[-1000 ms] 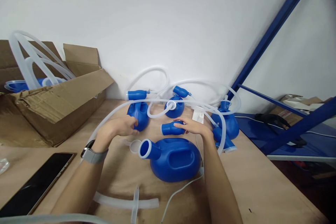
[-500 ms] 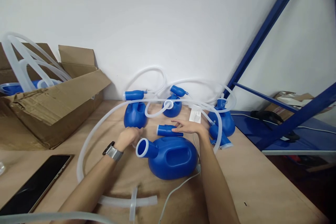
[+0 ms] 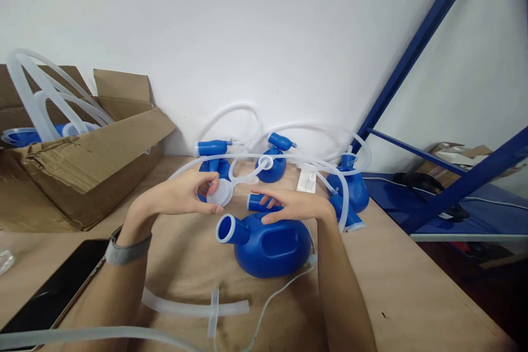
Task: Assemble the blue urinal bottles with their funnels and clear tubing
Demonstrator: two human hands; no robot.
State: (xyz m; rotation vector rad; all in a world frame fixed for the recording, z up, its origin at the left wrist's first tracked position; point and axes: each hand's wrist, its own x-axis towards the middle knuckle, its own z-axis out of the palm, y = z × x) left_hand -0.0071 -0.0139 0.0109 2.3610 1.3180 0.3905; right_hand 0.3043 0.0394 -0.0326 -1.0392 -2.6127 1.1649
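Observation:
My left hand [image 3: 181, 196] holds a small translucent white cap [image 3: 220, 192] between thumb and fingers, raised above the table. Just below it lies a large blue plastic bottle [image 3: 268, 245] on its side, its white-rimmed neck [image 3: 226, 229] pointing left. My right hand [image 3: 289, 204] hovers open over the top of that bottle, fingers spread toward the cap. A short blue connector [image 3: 256, 202] lies behind my right fingers. A long clear tube [image 3: 289, 160] loops over the scene.
More blue bottles [image 3: 355, 190] and blue connectors with clear tubing sit along the white wall. A cardboard box [image 3: 78, 165] with tubing stands at the left. A dark phone [image 3: 53, 289] lies front left. Loose tube pieces [image 3: 198, 308] lie near the front edge. Blue shelf frame [image 3: 412, 55] at right.
My left hand picked the white cap off the table beside the bottle neck and lifted it. My right hand left the blue connector and moved over the big bottle.

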